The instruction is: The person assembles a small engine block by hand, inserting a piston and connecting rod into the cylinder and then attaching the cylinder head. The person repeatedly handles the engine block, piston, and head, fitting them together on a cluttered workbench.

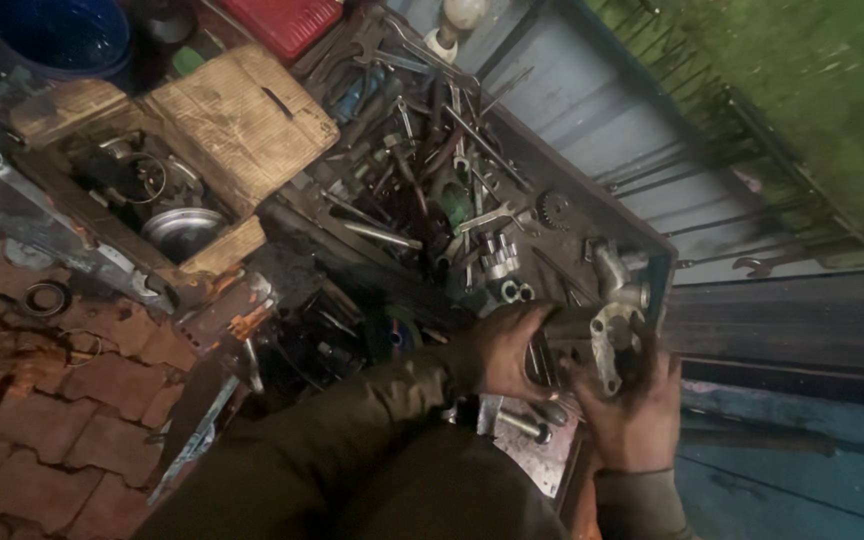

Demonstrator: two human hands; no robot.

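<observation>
My left hand (507, 350) grips a dark metal part at the near end of an open metal toolbox (592, 205). My right hand (637, 405) holds a grey cast metal part (612, 335) with round holes, pressed against what the left hand grips. Both hands are grimy and touch each other over the box's near corner. A bolt (522, 425) lies just below the hands on a metal plate. Sockets (497, 255) and several wrenches (482, 215) fill the toolbox beyond my hands.
An open cardboard box (237, 120) with a metal bowl (180, 230) and parts sits at the left. A long wrench (12, 180) lies on a beam. A blue bucket (57, 35) and a red case (282, 20) stand at the top. Brick floor (52, 400) spreads lower left.
</observation>
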